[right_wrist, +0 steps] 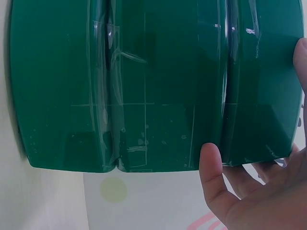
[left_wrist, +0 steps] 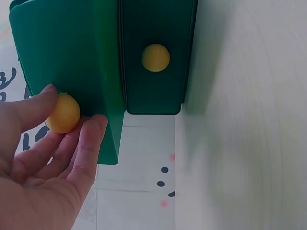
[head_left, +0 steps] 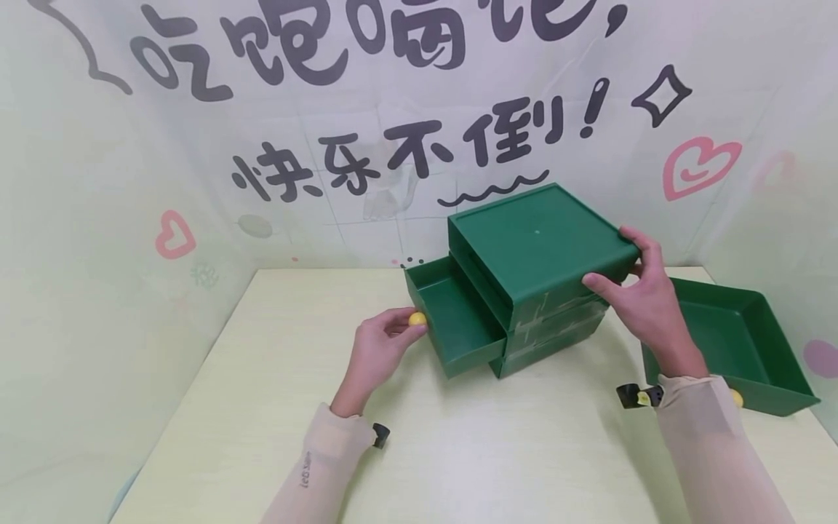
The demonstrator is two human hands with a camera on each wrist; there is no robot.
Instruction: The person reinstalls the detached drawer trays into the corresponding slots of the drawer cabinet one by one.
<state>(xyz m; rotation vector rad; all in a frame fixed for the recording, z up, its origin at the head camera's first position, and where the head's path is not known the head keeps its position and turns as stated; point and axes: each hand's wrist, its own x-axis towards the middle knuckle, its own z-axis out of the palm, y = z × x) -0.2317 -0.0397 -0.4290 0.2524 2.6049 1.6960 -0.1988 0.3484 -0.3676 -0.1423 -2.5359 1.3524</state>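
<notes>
A green drawer cabinet (head_left: 543, 240) of three stacked tiers stands near the back wall. One green drawer (head_left: 458, 313) sticks out of its left side, below an open upper slot. My left hand (head_left: 380, 349) pinches that drawer's round yellow knob (left_wrist: 64, 113) between thumb and fingers. Below it, the bottom drawer (left_wrist: 156, 91) sits flush in the cabinet, its own yellow knob in the left wrist view. At the cabinet's opposite end, my right hand (head_left: 644, 306) grips the top corner, fingers spread around the edge. Clear tape runs along the tiers' seams in the right wrist view.
A separate green drawer (head_left: 733, 342) lies on the table at the right, partly behind my right forearm, with a yellow knob (head_left: 737, 398) on its front. The pale table (head_left: 458, 451) meets a printed wall covering (head_left: 327, 240) at the back.
</notes>
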